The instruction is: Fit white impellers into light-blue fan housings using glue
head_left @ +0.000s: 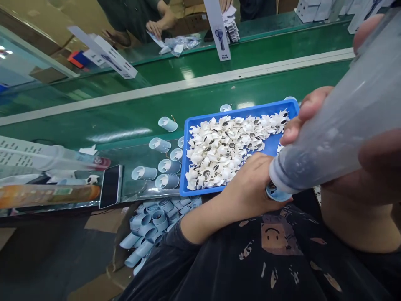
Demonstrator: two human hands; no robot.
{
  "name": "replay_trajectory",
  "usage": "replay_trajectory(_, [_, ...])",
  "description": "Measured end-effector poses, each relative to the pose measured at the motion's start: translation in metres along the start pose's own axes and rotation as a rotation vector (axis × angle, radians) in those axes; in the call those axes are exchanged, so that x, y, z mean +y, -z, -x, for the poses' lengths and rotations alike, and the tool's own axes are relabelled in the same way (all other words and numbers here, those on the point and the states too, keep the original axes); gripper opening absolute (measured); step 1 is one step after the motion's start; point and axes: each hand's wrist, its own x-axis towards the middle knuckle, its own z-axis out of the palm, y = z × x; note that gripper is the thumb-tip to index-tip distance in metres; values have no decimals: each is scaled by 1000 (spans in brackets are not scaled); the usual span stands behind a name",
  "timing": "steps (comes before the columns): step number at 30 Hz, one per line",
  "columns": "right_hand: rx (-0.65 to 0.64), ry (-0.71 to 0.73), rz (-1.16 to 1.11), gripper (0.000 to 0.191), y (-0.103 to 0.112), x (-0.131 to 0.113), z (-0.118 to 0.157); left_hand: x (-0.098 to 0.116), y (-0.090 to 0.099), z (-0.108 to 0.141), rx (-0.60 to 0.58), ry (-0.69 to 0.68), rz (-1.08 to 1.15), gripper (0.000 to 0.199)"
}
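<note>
My left hand (250, 179) is closed around a light blue plastic cylinder (278, 195) close to my lap; most of the cylinder is hidden by the hand. Pressed against or just over its open end is the narrow end of a large, cloudy clear plastic bottle (338, 121), tilted down to the left. My right hand (380, 163) grips this bottle, with fingers showing on its far side. Beyond both hands lies a blue tray (239, 110) heaped with small white fan blades (216, 146). Several light blue cylinders with white blades inside (169, 166) stand or lie left of the tray.
Below the bench edge, a carton holds many empty blue cylinders (156, 221). A phone (110, 186) and an orange-brown bottle (50, 195) lie at the left. A co-worker's hand (161, 26) is across the green belt (150, 100), near white boxes (217, 31).
</note>
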Motion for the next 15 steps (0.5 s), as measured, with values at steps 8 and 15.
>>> replay_trajectory(8, [108, -71, 276, 76, -1, -2, 0, 6, 0, -6, -84, 66, 38, 20])
replay_trajectory(15, [125, 72, 238, 49, 39, 16, 8, -27, 8, 22, -68, 355, 55, 47])
